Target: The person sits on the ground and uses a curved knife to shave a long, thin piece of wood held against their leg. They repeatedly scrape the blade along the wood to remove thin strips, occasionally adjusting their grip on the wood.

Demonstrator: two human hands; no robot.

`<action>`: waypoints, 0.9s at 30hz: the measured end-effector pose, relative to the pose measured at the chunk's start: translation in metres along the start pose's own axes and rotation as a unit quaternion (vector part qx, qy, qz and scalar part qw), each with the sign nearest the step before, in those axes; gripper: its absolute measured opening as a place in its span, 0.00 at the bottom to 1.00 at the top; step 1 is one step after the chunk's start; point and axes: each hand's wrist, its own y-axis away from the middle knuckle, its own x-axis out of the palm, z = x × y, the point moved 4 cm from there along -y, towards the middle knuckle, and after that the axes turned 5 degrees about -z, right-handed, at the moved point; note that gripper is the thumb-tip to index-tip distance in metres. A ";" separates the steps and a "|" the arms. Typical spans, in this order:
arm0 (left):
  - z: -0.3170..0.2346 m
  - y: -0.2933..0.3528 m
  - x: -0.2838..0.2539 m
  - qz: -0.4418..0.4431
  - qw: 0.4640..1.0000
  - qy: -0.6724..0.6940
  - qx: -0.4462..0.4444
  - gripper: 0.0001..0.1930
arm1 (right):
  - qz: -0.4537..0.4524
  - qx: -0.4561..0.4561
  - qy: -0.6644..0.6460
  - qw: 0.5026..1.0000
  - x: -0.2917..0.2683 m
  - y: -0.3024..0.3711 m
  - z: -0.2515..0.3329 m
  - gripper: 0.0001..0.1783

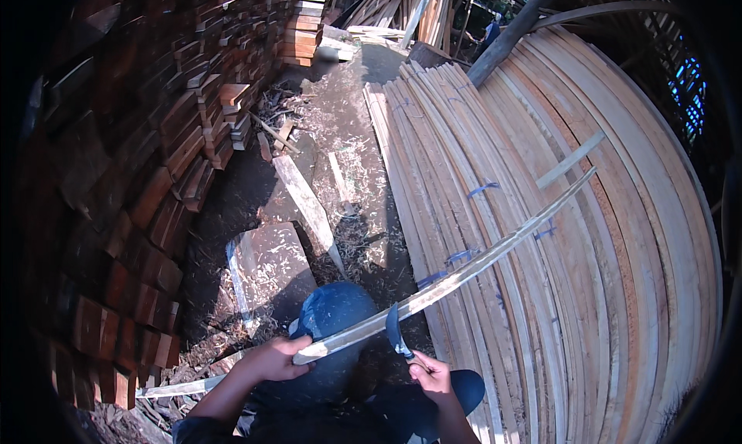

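My left hand (278, 359) is closed around the near end of a long, narrow wooden strip (471, 268). The strip slants up to the right, over my left knee (337, 309) and above a stack of slats. In my right hand (430, 374) is a knife with a dark, curved blade (395, 330); my fingers wrap its handle. The blade stands upright against the strip, a short way right of my left hand. Whether its edge bites into the wood I cannot tell.
Bundled long slats (533, 251), some tied with blue bands, fill the right side. Stacked cut boards (154, 197) form a wall on the left. Between them, shavings cover the ground around a flat slab (270, 266) and a loose pale board (305, 200). A thick pole (514, 34) leans behind.
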 end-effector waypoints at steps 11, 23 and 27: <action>-0.008 -0.001 -0.003 0.000 1.000 0.011 -0.021 0.14 | 0.061 0.073 -0.023 0.995 0.025 0.009 -0.007 0.16; 0.002 -0.002 0.004 0.001 0.999 0.002 -0.038 0.15 | -0.122 0.014 -0.071 0.990 0.018 0.025 -0.010 0.13; 0.005 -0.001 0.007 -0.005 0.999 -0.007 -0.037 0.15 | -0.225 -0.003 -0.175 0.959 -0.004 0.019 -0.001 0.20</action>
